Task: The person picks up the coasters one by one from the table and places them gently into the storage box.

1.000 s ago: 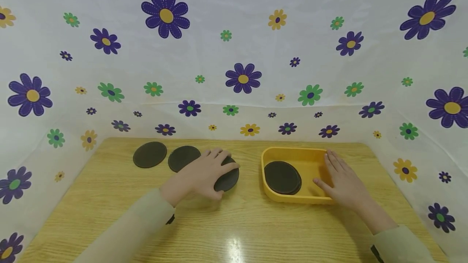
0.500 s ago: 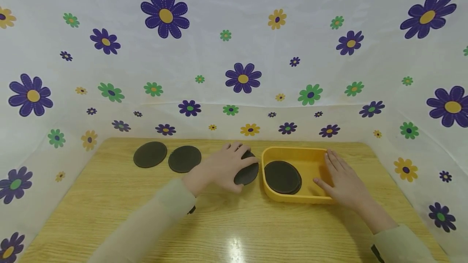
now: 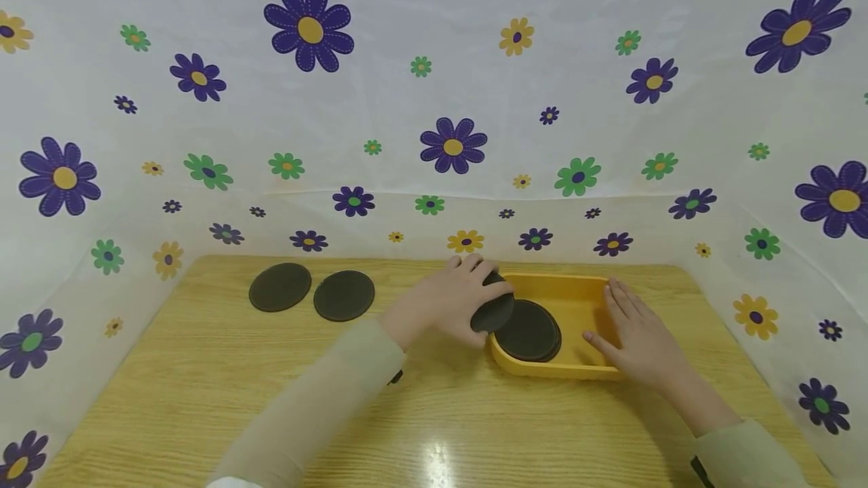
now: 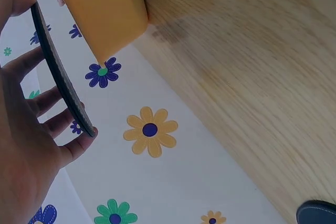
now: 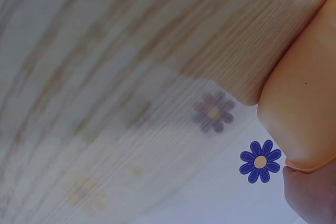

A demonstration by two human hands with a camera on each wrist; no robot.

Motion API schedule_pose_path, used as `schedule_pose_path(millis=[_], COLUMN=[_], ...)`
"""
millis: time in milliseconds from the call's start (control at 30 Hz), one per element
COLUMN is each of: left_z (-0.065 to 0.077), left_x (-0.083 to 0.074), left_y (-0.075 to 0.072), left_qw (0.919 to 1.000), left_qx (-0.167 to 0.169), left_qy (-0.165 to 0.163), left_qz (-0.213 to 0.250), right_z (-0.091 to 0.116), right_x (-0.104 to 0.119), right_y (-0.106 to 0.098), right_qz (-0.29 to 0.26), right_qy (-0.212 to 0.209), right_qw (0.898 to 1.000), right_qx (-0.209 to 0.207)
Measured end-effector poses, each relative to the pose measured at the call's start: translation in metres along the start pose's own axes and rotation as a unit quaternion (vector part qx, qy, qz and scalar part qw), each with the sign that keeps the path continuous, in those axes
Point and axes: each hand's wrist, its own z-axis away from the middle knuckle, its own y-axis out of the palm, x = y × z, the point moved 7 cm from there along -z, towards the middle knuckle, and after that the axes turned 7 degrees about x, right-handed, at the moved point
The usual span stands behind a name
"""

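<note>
My left hand (image 3: 447, 303) holds a round black coaster (image 3: 493, 313) by its edge, over the left wall of a yellow plastic bin (image 3: 563, 372). In the left wrist view the thumb and fingertips span the coaster (image 4: 62, 77), which is seen almost edge-on. Inside the bin, at its left end, lies a small stack of black coasters (image 3: 527, 330). My right hand (image 3: 637, 337) rests with extended fingers at the bin's right wall. Only a bit of that hand (image 5: 314, 195) shows in the right wrist view, against the bin's rim.
Two more black coasters lie flat at the table's back left, one farther left (image 3: 280, 287) and one nearer the middle (image 3: 343, 295). A white flowered cloth (image 3: 380, 119) rises behind the wooden table (image 3: 420, 413) and along both sides.
The left hand has carried its coaster rightward from beside the two loose coasters, across the table to the bin's left wall. The right hand has stayed at the bin.
</note>
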Motion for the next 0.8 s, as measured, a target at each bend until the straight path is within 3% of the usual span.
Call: schedule_pose_path(millis=[467, 800], left_z=[-0.047, -0.066], left_x=[-0.020, -0.038], left_y=[0.003, 0.009], left_qw=[0.9993, 0.9990], left_qx=[0.032, 0.031], left_qy=[-0.004, 0.011], left_qz=[-0.018, -0.031], right_z=[0.000, 0.001], right_x=[-0.001, 0.000], right_y=[0.001, 0.000], right_qz=[-0.008, -0.005], right_qy=[0.004, 0.004], right_qw=[1.000, 1.000], right_qx=[0.002, -0.006])
